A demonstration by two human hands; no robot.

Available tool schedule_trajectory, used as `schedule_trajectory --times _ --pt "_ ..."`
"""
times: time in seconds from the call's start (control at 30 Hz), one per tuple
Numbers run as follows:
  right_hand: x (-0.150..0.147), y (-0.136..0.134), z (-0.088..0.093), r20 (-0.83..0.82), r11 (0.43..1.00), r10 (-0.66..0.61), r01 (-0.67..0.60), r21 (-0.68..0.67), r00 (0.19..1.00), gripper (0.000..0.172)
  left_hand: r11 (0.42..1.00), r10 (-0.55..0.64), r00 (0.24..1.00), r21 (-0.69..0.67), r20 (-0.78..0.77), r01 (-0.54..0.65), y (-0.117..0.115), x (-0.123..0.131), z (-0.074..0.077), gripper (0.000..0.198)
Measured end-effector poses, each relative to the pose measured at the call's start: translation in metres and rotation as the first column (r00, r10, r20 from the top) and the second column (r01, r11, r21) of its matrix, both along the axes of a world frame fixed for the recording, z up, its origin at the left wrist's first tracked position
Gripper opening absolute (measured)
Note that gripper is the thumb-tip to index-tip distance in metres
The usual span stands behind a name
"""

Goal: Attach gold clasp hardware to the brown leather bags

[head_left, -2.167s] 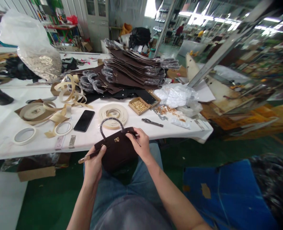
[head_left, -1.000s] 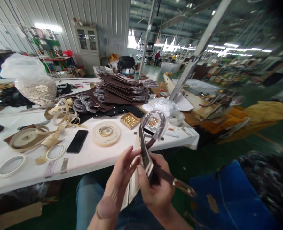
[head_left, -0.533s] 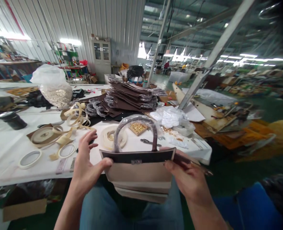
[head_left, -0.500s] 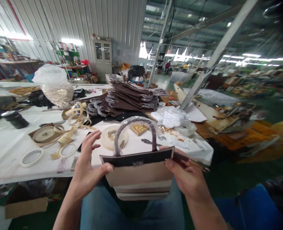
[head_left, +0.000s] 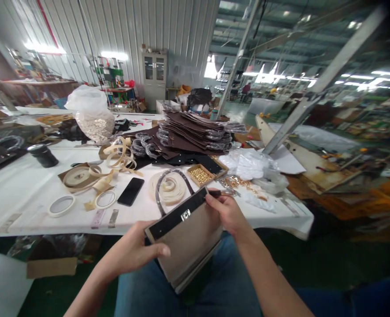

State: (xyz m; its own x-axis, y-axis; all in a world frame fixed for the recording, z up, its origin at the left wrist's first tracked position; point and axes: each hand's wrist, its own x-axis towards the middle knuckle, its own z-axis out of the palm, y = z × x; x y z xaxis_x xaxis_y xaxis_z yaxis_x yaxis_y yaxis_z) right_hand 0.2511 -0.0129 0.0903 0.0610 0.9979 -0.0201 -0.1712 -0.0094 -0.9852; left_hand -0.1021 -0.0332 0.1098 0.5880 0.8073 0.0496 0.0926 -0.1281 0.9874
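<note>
I hold a small handbag (head_left: 187, 241) over my lap, its tan lined side facing me, with a dark top band and a small metal clasp. Its plastic-wrapped handle (head_left: 173, 184) droops over the table edge. My left hand (head_left: 133, 252) grips the bag's lower left corner, thumb laid across the tan face. My right hand (head_left: 224, 211) is closed on the upper right corner, where a dark strap end pokes out past the fingers.
A white table (head_left: 23, 193) carries a black phone (head_left: 131, 191), tape rolls (head_left: 61, 205), a coil of cream trim (head_left: 170, 188), a tray of gold studs (head_left: 199, 175), stacked brown bag panels (head_left: 195, 132), clear plastic bags (head_left: 91, 114) and a black can (head_left: 43, 155). A cardboard box (head_left: 51, 266) lies below.
The bag has tilted from upright and level to slanted, its handle dropping back toward the table. My left hand closed from spread fingers onto the lower corner.
</note>
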Motion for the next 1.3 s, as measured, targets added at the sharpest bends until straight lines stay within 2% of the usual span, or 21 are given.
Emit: schedule_trajectory --times 0.1,0.23,0.3,0.4,0.53,0.7,0.77,0.83,0.9,0.97,1.13,1.3 --pt "-0.002 0.058 0.000 0.072 1.000 -0.003 0.002 0.001 0.997 0.059 0.986 0.167 0.986 0.013 -0.009 -0.167 0.048 0.007 -0.024 0.036" --pt "-0.013 0.140 -0.020 0.343 0.998 -0.067 0.061 0.029 0.937 0.060 0.893 0.449 0.880 0.053 -0.158 -0.446 0.118 0.021 -0.066 0.039" --pt "-0.019 0.169 -0.037 0.453 0.996 -0.091 0.088 0.026 0.887 0.051 0.868 0.491 0.837 0.058 -0.243 -0.493 0.142 0.027 -0.084 0.039" --pt "-0.024 0.192 -0.064 0.556 0.990 -0.120 0.140 0.005 0.822 0.034 0.857 0.502 0.802 0.064 -0.323 -0.511 0.162 0.029 -0.105 0.040" --pt "-0.022 0.202 -0.091 0.681 0.982 -0.150 0.190 0.016 0.717 0.016 0.827 0.552 0.743 0.131 -0.378 -0.547 0.177 0.028 -0.121 0.038" --pt "-0.018 0.195 -0.104 0.754 0.986 -0.129 0.164 0.028 0.644 0.019 0.785 0.609 0.694 0.165 -0.385 -0.598 0.185 0.026 -0.129 0.030" --pt "-0.016 0.186 -0.107 0.769 0.989 -0.111 0.149 0.020 0.630 0.025 0.800 0.585 0.725 0.112 -0.364 -0.590 0.182 0.023 -0.131 0.038" --pt "-0.014 0.178 -0.111 0.773 0.991 -0.102 0.133 0.023 0.626 0.031 0.831 0.527 0.789 -0.002 -0.316 -0.556 0.179 0.017 -0.130 0.049" --pt "-0.013 0.173 -0.115 0.770 0.992 -0.101 0.120 0.031 0.630 0.032 0.845 0.477 0.836 -0.120 -0.270 -0.520 0.177 0.012 -0.126 0.055" --pt "-0.013 0.172 -0.117 0.763 0.993 -0.097 0.113 0.032 0.639 0.030 0.847 0.453 0.854 -0.175 -0.255 -0.501 0.178 0.009 -0.120 0.056" --pt "-0.010 0.174 -0.117 0.757 0.995 -0.082 0.103 0.019 0.648 0.029 0.866 0.429 0.874 -0.171 -0.228 -0.470 0.189 0.007 -0.109 0.054" --pt "-0.009 0.175 -0.111 0.769 0.992 -0.088 0.123 0.013 0.633 0.028 0.850 0.474 0.853 -0.138 -0.220 -0.508 0.192 0.007 -0.123 0.060"
